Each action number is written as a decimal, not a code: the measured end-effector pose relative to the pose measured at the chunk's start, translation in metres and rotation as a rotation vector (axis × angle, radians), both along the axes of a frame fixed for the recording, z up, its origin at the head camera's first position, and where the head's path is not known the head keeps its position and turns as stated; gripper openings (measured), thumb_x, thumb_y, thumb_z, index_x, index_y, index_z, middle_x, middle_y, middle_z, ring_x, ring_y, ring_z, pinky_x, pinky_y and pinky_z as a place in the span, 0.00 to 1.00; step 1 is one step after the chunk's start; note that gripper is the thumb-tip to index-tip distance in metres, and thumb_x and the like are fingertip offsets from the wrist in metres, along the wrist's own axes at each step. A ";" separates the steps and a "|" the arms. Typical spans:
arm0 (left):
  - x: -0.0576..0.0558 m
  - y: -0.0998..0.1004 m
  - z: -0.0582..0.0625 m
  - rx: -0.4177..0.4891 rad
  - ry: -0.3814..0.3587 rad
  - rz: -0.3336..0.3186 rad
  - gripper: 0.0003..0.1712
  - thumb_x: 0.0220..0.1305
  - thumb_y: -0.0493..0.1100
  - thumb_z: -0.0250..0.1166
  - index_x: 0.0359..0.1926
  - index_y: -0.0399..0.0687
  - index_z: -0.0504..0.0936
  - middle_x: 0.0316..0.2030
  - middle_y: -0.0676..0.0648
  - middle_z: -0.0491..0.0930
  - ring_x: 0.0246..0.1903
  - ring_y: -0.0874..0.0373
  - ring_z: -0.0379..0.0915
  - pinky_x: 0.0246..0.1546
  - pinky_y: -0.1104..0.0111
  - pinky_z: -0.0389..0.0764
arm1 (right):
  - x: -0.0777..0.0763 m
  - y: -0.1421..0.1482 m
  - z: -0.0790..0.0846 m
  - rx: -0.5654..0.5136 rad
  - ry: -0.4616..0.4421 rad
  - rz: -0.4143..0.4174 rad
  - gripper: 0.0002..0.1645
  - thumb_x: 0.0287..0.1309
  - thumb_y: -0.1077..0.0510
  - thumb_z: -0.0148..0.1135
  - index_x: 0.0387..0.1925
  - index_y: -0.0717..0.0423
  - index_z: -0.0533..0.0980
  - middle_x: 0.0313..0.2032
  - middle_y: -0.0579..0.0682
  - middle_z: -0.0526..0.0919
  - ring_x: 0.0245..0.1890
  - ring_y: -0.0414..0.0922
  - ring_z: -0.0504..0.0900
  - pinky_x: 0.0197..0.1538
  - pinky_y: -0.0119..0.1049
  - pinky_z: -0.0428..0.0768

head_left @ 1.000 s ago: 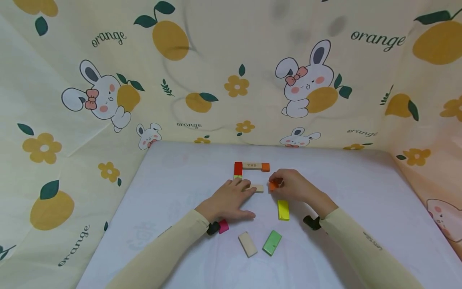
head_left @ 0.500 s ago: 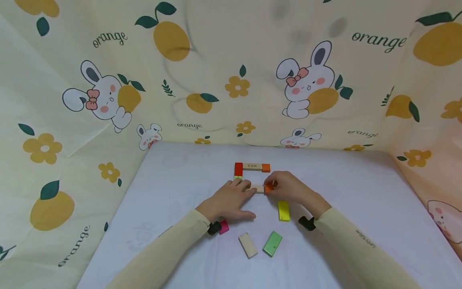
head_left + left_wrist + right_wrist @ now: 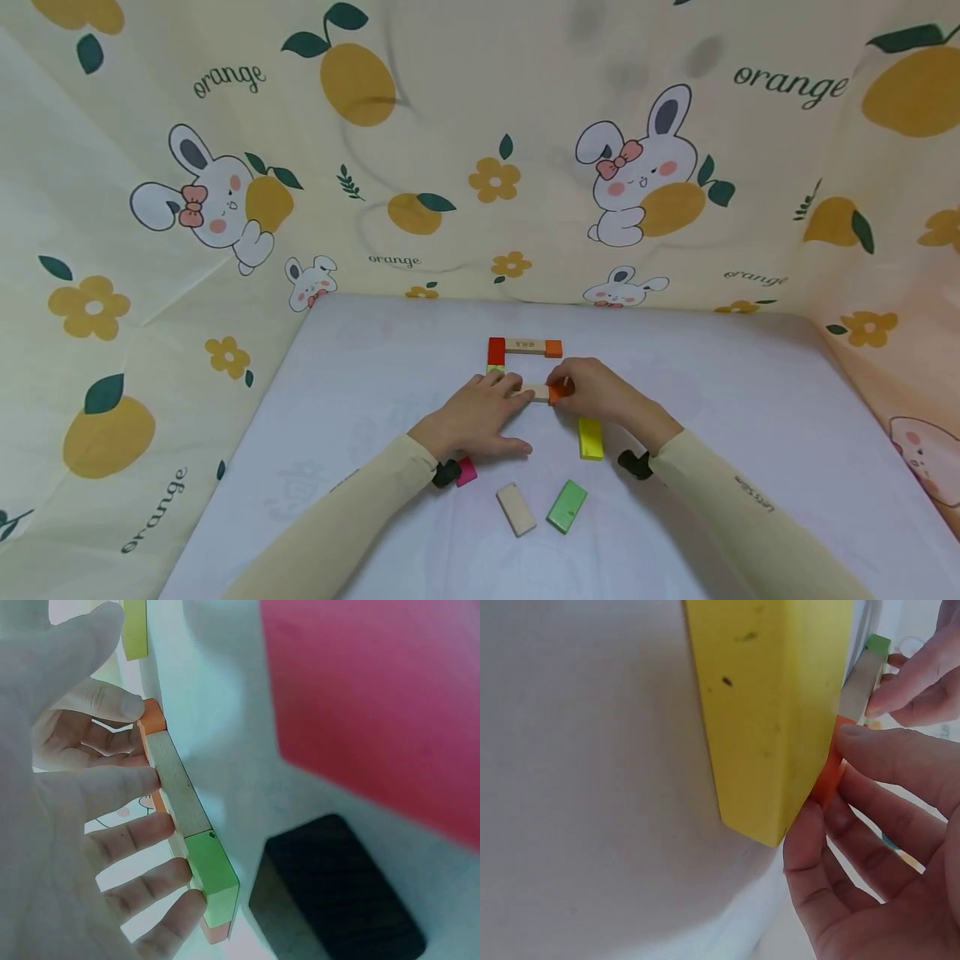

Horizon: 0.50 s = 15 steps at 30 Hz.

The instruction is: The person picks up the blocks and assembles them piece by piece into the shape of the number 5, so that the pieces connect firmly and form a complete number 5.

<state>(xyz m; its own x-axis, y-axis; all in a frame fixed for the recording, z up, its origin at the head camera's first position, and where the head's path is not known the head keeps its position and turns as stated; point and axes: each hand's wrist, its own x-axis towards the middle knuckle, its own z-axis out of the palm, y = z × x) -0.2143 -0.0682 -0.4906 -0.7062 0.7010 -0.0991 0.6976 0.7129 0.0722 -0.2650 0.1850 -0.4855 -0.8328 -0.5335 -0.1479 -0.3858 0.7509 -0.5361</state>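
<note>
My right hand [image 3: 603,392] pinches an orange block [image 3: 829,776] between thumb and fingers. That block sits against the right end of a plain wooden block [image 3: 178,784]. My left hand [image 3: 480,417] lies spread, its fingertips along the wooden block and a green block [image 3: 214,870] in line with it. From above, the left hand hides most of the green block. Behind it stands a red block [image 3: 496,350], joined to a printed wooden block [image 3: 523,345] that ends in another orange block [image 3: 553,348]. Together the blocks frame a small gap.
Loose on the white tabletop [image 3: 360,533] lie a yellow block [image 3: 590,439] by my right hand, a pink block [image 3: 467,472] by my left wrist, and, nearer me, a wooden block [image 3: 516,509] and a green block [image 3: 567,507]. The left wrist view also shows a dark block [image 3: 337,892].
My right hand has moved left with the orange block, bringing it up to the end of the plain wooden block. The left hand has stayed in place.
</note>
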 end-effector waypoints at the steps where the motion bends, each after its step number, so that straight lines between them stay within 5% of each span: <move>1: 0.000 0.000 0.000 0.001 0.001 -0.001 0.50 0.69 0.78 0.62 0.81 0.56 0.71 0.73 0.48 0.69 0.71 0.47 0.64 0.71 0.54 0.70 | 0.000 0.000 0.000 0.001 0.000 0.001 0.19 0.62 0.63 0.80 0.54 0.57 0.87 0.44 0.45 0.86 0.42 0.48 0.79 0.53 0.46 0.83; 15: 0.000 0.000 0.000 -0.013 0.016 -0.008 0.51 0.69 0.78 0.61 0.81 0.56 0.70 0.72 0.48 0.69 0.70 0.48 0.65 0.69 0.55 0.71 | 0.002 0.001 -0.002 0.003 -0.005 -0.003 0.20 0.63 0.62 0.79 0.56 0.56 0.87 0.43 0.44 0.85 0.42 0.47 0.79 0.53 0.45 0.83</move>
